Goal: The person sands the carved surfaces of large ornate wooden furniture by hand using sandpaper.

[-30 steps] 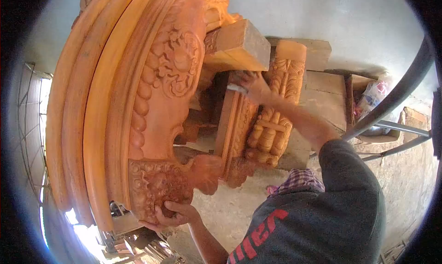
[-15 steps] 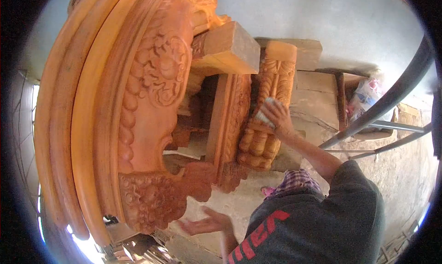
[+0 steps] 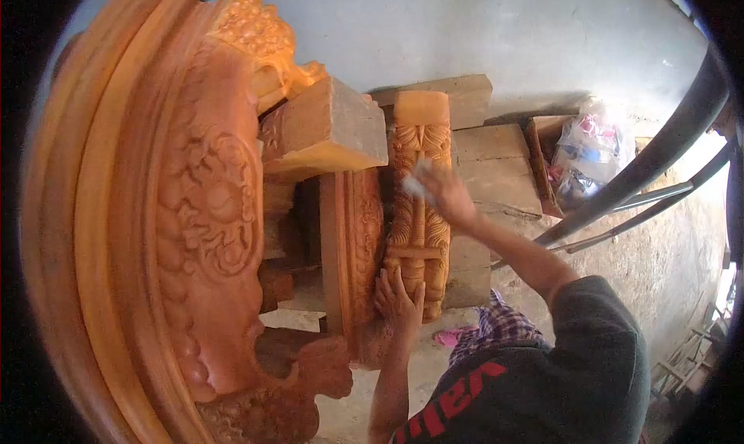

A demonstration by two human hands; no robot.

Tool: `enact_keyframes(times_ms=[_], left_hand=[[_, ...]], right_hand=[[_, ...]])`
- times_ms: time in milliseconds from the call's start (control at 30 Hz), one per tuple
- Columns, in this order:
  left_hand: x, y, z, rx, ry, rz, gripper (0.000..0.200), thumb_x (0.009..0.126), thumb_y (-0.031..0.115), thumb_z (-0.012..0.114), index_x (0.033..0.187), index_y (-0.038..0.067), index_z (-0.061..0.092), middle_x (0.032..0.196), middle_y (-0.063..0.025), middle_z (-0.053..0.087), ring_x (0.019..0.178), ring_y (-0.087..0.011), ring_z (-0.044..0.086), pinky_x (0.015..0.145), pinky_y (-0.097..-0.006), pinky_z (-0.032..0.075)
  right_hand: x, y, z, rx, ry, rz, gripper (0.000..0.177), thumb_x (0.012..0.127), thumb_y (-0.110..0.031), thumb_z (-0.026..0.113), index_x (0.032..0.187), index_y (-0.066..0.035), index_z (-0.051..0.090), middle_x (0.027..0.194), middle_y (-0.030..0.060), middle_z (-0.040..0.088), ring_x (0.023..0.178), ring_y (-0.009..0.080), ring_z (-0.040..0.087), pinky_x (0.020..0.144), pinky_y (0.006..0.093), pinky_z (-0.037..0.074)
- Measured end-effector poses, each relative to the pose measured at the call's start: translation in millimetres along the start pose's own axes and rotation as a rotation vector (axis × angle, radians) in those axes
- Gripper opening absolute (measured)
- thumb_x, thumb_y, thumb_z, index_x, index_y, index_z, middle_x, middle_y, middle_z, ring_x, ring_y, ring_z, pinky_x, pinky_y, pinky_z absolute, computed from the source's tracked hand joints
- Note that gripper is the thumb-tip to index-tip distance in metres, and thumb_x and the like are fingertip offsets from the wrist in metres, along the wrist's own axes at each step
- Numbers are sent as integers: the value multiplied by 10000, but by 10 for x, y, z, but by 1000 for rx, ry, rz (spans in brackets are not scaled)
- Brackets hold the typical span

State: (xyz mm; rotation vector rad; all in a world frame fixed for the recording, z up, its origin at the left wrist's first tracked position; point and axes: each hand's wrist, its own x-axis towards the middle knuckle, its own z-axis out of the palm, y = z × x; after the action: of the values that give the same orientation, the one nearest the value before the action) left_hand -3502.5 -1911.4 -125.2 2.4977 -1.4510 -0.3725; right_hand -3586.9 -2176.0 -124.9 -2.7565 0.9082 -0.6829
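An upright carved wooden piece [image 3: 421,235] with a plain top block stands in the middle. My right hand [image 3: 448,196] presses a small whitish pad [image 3: 415,187], perhaps paper or cloth, against its upper carving. My left hand [image 3: 399,295] lies near the foot of the same piece, fingers spread over its left edge and holding nothing. Just left of it is a second carved strip [image 3: 364,242]. A large curved, carved wooden frame [image 3: 209,204] fills the left side of the view.
A squared wooden block [image 3: 333,130] juts out beside the carved piece. Behind stand wooden boards [image 3: 496,161] against a pale wall. At the right are a box [image 3: 546,161] with a plastic bag [image 3: 593,153] and dark curved metal tubes [image 3: 659,146].
My left hand has come up from below onto the carved piece. My right hand with the pad has shifted left in view, higher on the carving. The view has moved, and the piece looks more upright.
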Motion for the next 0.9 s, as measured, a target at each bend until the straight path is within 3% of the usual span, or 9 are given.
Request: enact_keyframes(times_ms=[33, 167, 300, 467, 533, 567, 633, 700, 900], left_hand=[[56, -50, 83, 7, -14, -10, 724, 927, 514, 579, 1481, 107, 353, 1511, -257, 276, 1368, -472, 274, 1073, -622, 272], [151, -102, 142, -28, -5, 37, 709, 903, 526, 603, 1442, 103, 422, 1505, -258, 292, 1351, -472, 304, 1073, -611, 283], [132, -121, 125, -129, 41, 28, 671, 884, 513, 635, 1397, 108, 483, 1497, -263, 302, 1341, -471, 321, 1080, -598, 282], [130, -136, 175, -120, 69, 19, 658, 876, 533, 632, 1373, 116, 523, 1483, -242, 340, 1326, -456, 349, 1067, -583, 305], [130, -145, 161, -136, 67, 18, 652, 871, 530, 640, 1362, 114, 532, 1474, -238, 354, 1325, -450, 354, 1065, -581, 309], [149, -152, 164, -133, 68, 18, 652, 871, 530, 640, 1362, 114, 532, 1474, -238, 354, 1325, -450, 354, 1065, -581, 309], [125, -164, 187, -118, 106, 43, 631, 871, 528, 642, 1339, 113, 553, 1459, -241, 375, 1315, -449, 370, 1063, -573, 315], [121, -185, 199, -137, 111, 41, 592, 892, 506, 624, 1323, 104, 565, 1449, -246, 386, 1309, -447, 380, 1063, -565, 317], [141, -167, 188, -235, 126, 51, 430, 993, 363, 510, 1260, 38, 599, 1409, -274, 421, 1281, -450, 414, 1062, -533, 325]], right_hand=[[229, 185, 106, 149, 6, 227, 601, 886, -127, 599, 1460, -180, 431, 1453, 142, 443, 1364, 341, 384, 1091, 478, 361], [799, 699, 507, -63, -64, 343, 642, 868, -100, 597, 1473, -210, 415, 1518, 164, 337, 1391, 401, 316, 1147, 517, 284], [183, 437, 918, -251, -146, 165, 645, 855, -183, 643, 1465, -221, 435, 1572, 171, 235, 1427, 456, 225, 1181, 549, 220], [-984, -232, 430, 222, -404, 38, 578, 882, -281, 642, 1437, -238, 488, 1541, 168, 334, 1449, 410, 237, 1190, 509, 227], [-961, -254, 230, 449, -386, -108, 604, 858, -74, 595, 1434, -214, 480, 1451, 171, 461, 1396, 377, 358, 1155, 503, 308], [-752, -185, 89, 518, -561, 154, 592, 880, -80, 575, 1446, -207, 461, 1403, 188, 501, 1349, 375, 421, 1134, 491, 338], [-290, 260, 334, 426, -129, 219, 578, 922, -72, 516, 1480, -162, 395, 1290, 237, 580, 1206, 389, 564, 1054, 480, 421], [481, 546, 184, 255, 297, 246, 598, 893, -37, 524, 1467, -124, 381, 1449, 220, 430, 1367, 391, 382, 1099, 537, 323], [1298, 1176, 946, -305, -100, 428, 686, 889, -325, 614, 1510, -337, 322, 1581, 161, 228, 1397, 492, 246, 1118, 584, 282]])
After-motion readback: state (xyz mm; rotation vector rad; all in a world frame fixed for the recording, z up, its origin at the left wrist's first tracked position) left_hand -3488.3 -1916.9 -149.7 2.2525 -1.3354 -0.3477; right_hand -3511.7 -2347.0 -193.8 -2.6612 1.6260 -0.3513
